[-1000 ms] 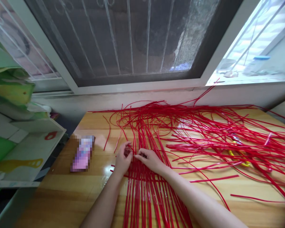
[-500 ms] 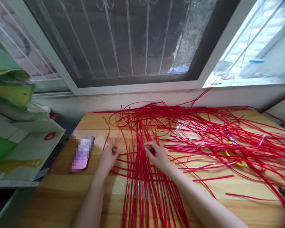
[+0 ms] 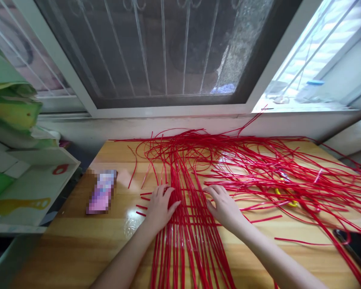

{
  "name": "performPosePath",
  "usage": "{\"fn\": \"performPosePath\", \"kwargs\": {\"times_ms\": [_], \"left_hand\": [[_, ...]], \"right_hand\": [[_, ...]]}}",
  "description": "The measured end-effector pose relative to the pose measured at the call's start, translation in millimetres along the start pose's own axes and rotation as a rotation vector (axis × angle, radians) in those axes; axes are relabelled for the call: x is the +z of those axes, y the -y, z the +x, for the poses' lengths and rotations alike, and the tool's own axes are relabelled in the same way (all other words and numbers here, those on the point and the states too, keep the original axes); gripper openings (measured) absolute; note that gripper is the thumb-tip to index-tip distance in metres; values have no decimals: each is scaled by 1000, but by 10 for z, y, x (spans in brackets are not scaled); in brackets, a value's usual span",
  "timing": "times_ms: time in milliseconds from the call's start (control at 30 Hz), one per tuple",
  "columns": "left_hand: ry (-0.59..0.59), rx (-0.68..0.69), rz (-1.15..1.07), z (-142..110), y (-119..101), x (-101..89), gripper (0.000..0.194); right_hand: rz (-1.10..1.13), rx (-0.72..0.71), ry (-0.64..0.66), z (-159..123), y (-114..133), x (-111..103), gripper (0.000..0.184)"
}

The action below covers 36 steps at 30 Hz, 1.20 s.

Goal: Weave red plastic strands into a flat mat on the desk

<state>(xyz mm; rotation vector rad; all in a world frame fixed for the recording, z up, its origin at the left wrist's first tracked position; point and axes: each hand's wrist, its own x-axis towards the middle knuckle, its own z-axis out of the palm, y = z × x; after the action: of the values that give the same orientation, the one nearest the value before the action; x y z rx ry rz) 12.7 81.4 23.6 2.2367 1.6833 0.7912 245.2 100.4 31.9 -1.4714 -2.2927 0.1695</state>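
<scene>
Many narrow red plastic strips (image 3: 195, 261) run lengthwise toward me on the wooden table. Several crosswise red strips (image 3: 195, 217) pass through them as a partial weave. My left hand (image 3: 161, 204) lies on the left part of this weave, fingers and thumb apart. At the weave's right side is my right hand (image 3: 224, 204), fingers bent, with a gap between thumb and forefinger; its fingertips touch or hover just over the strips. Clear tape (image 3: 179, 240) lies across the lengthwise strips below the weave.
A tangle of loose red strips (image 3: 258, 160) covers the table's back and right, partly over a yellow-handled tool (image 3: 290, 202). A phone (image 3: 102, 192) lies at left. At the right edge is a black object (image 3: 356, 247). The window (image 3: 168, 110) stands behind the table.
My left hand has moved right from beside the weave onto it and spread its fingers. My right hand has shifted from the middle strips to the right side. The view has turned slightly.
</scene>
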Motion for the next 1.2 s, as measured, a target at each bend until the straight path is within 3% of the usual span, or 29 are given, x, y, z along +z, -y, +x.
{"fn": "performPosePath", "kwargs": {"times_ms": [167,367,600,867,1067,1200], "left_hand": [[15,-30,29,-19,46,95,37],[25,-32,-11,-9,78,97,28],[42,-19,1,-39,77,95,22],[33,-39,19,-48,54,105,21],[-65,38,78,-165,-11,-4,27],[13,49,100,-273,1,-38,35]], "right_hand": [[-27,16,-69,-13,157,220,33],[26,61,-149,33,183,404,21],[117,-20,-95,0,155,307,10],[169,-56,-86,15,136,297,17],[118,-83,-127,-90,178,162,18],[114,-99,-2,-255,285,108,29]]}}
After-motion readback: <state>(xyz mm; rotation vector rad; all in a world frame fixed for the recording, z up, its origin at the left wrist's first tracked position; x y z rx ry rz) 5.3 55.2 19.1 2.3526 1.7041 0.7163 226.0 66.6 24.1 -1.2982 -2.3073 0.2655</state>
